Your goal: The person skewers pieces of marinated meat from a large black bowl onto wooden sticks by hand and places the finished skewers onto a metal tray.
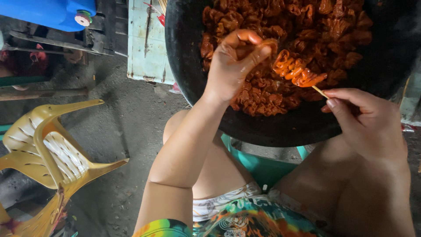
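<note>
Looks like an outdoor street-food prep spot or backyard, not a proper kitchen. I'm sat low w/ a big black basin [280, 127] of marinated meat over my knees, bare concrete ground [127, 118] underfoot, a tipped yellow plastic chair [48, 153], blue jug [52, 13] & worn painted table [147, 44] nearby.

There is only one view, from the person's head. It looks steeply down and slightly forward, very near, over the knees to a black basin [280, 127]; the concrete floor [127, 123] and a yellow chair [48, 149] fill the left side.
</note>
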